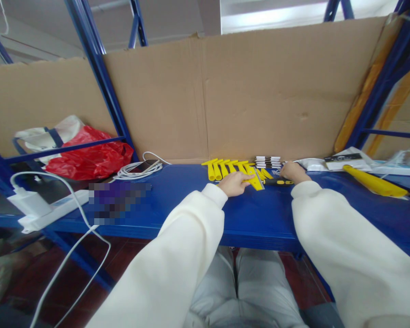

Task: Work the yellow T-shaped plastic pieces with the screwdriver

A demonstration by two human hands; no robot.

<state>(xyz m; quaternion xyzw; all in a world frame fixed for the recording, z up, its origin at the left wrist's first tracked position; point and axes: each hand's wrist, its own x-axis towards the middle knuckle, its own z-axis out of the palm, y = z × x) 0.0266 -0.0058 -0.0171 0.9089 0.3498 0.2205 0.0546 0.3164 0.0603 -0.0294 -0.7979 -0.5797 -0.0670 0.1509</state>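
Observation:
In the head view, my left hand [235,184] is closed on a yellow scraper [256,181], its blade end pointing right. Behind that hand, several more yellow scrapers [221,168] lie side by side in a row. My right hand [293,172] reaches down with its fingers curled together beside a small dark packet [275,172]; what they grip, if anything, is too small to make out. Just in front of it lies a black and yellow utility knife [282,181]. Small white and black boxes [268,162] are stacked against the cardboard.
A cardboard wall [259,91] closes off the back of the blue shelf [252,214]. At the left are a white power strip [58,212], coiled white cable [138,171] and a red bag [88,155]. Plastic packets [348,159] and a long yellow piece [375,182] lie right.

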